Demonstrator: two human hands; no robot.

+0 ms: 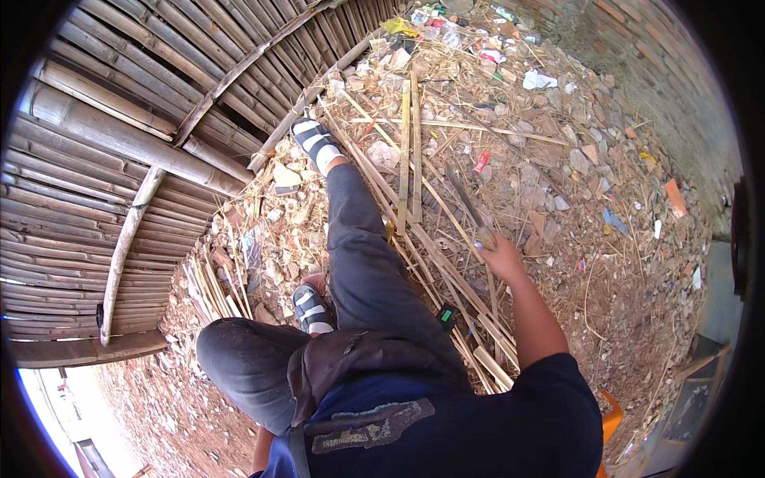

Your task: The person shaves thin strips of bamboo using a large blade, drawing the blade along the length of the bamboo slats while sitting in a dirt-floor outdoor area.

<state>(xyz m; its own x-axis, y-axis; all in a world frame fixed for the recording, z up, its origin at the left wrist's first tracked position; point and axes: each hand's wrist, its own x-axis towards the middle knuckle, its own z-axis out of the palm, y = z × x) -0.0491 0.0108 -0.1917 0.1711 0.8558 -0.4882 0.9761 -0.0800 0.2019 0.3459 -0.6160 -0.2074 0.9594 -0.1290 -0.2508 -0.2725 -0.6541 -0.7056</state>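
Note:
My right hand [500,256] is closed round the short handle of a long knife [464,195] with a dark blade, which points up and away from me. Under and beside the blade lie split bamboo strips [416,147], some upright in the picture and one crossing them. More strips [454,271] run in a bundle along my right leg, toward my hip. Of my left arm only a bit of forearm [261,448] shows at the lower edge; the hand itself is hidden behind my body and clothing.
A bamboo wall [119,151] rises on the left, a brick wall [653,72] on the right. Stones, straw and litter cover the ground between. Another pile of strips [209,287] lies by my left knee. A small black device with a green screen [447,316] rests near my thigh.

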